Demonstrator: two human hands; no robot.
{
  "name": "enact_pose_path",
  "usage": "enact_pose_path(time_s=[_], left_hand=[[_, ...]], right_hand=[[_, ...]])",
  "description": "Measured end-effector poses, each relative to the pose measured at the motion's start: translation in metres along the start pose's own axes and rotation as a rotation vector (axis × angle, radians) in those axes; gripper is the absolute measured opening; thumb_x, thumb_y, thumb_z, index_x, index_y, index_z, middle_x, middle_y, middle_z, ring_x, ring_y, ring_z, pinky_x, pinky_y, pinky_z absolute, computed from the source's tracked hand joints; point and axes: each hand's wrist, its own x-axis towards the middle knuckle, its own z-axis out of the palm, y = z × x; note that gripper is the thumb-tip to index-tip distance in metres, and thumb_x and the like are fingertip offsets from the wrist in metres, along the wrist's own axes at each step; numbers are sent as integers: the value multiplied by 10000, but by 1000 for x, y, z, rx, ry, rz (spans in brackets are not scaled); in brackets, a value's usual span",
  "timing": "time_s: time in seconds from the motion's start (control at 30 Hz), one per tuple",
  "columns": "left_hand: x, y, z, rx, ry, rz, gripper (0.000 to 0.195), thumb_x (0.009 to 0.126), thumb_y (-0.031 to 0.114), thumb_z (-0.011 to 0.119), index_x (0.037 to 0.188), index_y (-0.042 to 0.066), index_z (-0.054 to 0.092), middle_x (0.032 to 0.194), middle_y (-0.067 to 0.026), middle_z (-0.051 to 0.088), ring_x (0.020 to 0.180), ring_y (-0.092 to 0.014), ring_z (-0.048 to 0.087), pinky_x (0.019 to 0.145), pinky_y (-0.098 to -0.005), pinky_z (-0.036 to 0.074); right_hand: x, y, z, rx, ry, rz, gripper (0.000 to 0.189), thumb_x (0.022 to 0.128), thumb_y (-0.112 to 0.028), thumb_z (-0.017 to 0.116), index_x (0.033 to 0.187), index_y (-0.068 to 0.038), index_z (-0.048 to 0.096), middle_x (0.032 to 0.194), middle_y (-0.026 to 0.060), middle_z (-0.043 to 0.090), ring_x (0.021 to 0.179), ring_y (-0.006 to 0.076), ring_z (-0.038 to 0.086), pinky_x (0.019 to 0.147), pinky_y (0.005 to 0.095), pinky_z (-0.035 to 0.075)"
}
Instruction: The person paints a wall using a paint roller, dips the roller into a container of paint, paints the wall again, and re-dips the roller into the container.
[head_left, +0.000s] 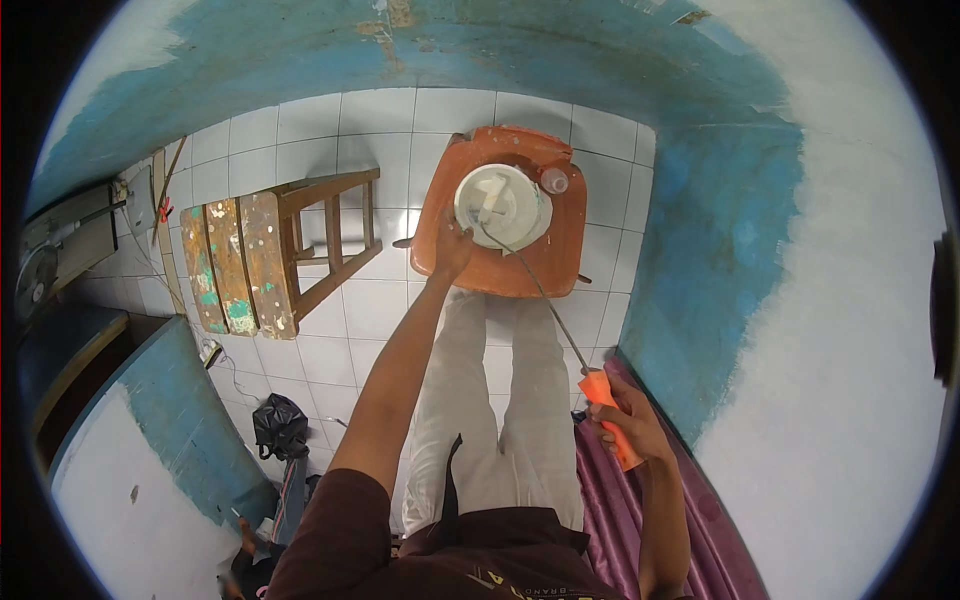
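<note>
My right hand (634, 420) is closed around the orange handle of a paint roller (611, 431). Its long metal rod reaches up and left into a round white bucket (538, 225), where the roller head seems to lie, its shape partly merged with pale paint. My left hand (454, 244) touches the bucket's lower left rim; its fingertips are partly hidden. The bucket stands on the seat of a worn orange plastic chair (495, 279). A small clear plastic bottle or cup (554, 181) is beside the bucket, at its upper right.
A paint-spattered wooden stool (238, 266) lies tipped at the left. Blue walls (720, 225) bear patches of white paint. A purple curtain (622, 517) hangs at the lower right. A black plastic bag (280, 426) and another person (251, 559) are at the lower left, with a fan (39, 277) farther up.
</note>
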Motion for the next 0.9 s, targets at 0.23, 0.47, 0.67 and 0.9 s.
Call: enact_pose_path(time_s=[0.23, 0.47, 0.67, 0.9], left_hand=[[21, -13, -5, 343, -139, -2, 749, 936, -39, 545, 1607, 65, 228, 1300, -197, 603, 809, -228, 704, 680, -338, 613], [8, 7, -1, 147, -252, -74, 805, 906, -60, 551, 1613, 102, 202, 1304, -239, 576, 998, -303, 658, 841, -386, 559], [1, 9, -17, 119, -202, -103, 848, 879, -58, 595, 1613, 78, 193, 1401, -259, 527, 1208, -375, 618, 993, -411, 531], [-13, 21, 2, -91, -241, -227, 855, 972, -26, 540, 1643, 221, 71, 1146, -142, 621, 760, -167, 689, 604, -299, 598]], right_hand=[[18, 18, 11, 303, -78, -19, 586, 989, -124, 566, 1533, -26, 370, 816, 18, 499, 545, 55, 438, 446, 189, 368], [12, 25, 18, 274, -23, 5, 611, 982, -118, 580, 1542, -21, 356, 835, 29, 535, 565, 67, 489, 461, 208, 406], [-13, 8, 29, -239, 87, -101, 611, 970, -87, 578, 1548, -69, 381, 829, 64, 580, 583, 117, 548, 516, 276, 478], [-15, 15, 38, -1086, 306, -493, 678, 880, -2, 586, 1524, -147, 433, 946, 208, 553, 712, 317, 637, 657, 432, 520]])
